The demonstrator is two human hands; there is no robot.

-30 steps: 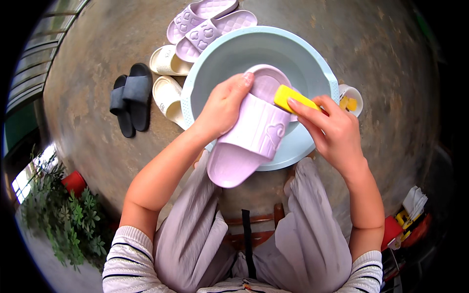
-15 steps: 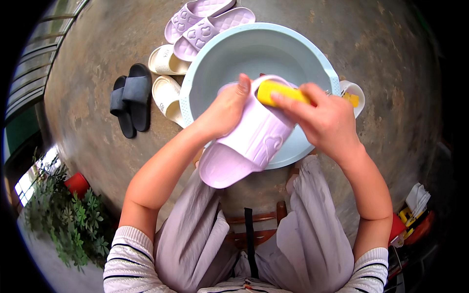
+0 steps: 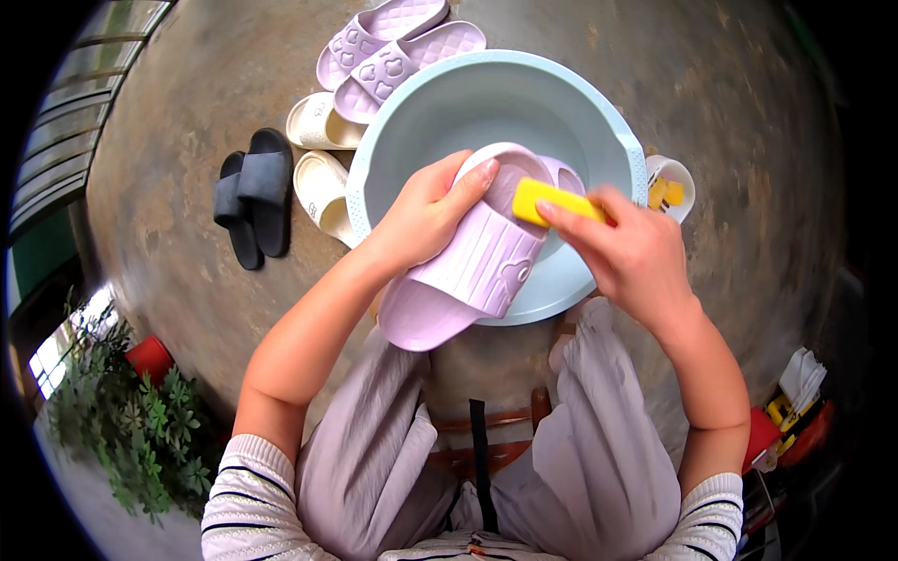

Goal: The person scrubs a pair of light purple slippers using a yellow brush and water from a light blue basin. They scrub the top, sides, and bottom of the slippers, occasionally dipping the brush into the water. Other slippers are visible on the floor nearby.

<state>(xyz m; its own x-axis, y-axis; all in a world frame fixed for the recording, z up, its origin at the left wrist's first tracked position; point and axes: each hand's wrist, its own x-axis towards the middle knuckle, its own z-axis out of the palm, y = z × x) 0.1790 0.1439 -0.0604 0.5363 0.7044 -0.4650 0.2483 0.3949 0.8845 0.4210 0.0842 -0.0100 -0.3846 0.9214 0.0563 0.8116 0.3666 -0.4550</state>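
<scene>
My left hand [image 3: 426, 210] grips a lilac slide slipper [image 3: 472, 266] by its side, thumb over the inner edge near the heel. The slipper is tilted above the near part of a pale blue basin [image 3: 500, 64], its toe end pointing toward my left knee. Pinched in my right hand [image 3: 636, 257] is a yellow oblong scrubber [image 3: 554, 203], held over the slipper's opening between strap and heel. Whether it touches the sole is hard to tell. Part of another lilac slipper [image 3: 565, 174] shows behind the held one, inside the basin.
Lilac slippers [image 3: 388, 70], cream slippers [image 3: 323, 187] and dark slippers [image 3: 265, 178] lie left of the basin. A white bowl [image 3: 687, 178] with yellow pieces stands at its right. A potted plant [image 3: 140, 430] is at lower left, a red container [image 3: 762, 438] at lower right.
The scrubber in my right hand has moved slightly right and down, away from the heel rim. The slipper's heel end has swung a little left, uncovering the other lilac slipper behind it.
</scene>
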